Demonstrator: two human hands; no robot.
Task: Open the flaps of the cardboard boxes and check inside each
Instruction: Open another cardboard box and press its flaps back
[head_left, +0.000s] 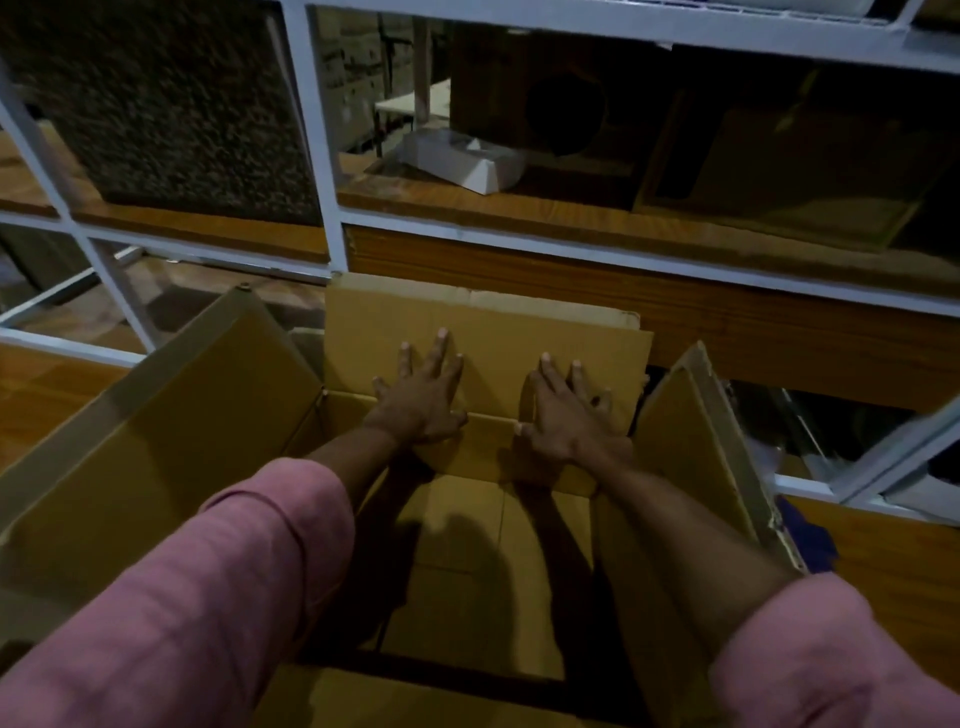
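Note:
A large brown cardboard box stands open in front of me, and its inside looks bare down to the bottom. My left hand and my right hand lie flat with fingers spread against the far flap, pressing it back toward the shelf. The left flap leans outward, and the right flap stands nearly upright. The near flap hangs at the bottom edge of the view. Both forearms reach over the box opening.
A white metal rack with wooden shelves stands right behind the box. On the shelf lie a small white box and dark cardboard boxes. A speckled dark panel fills the left bay.

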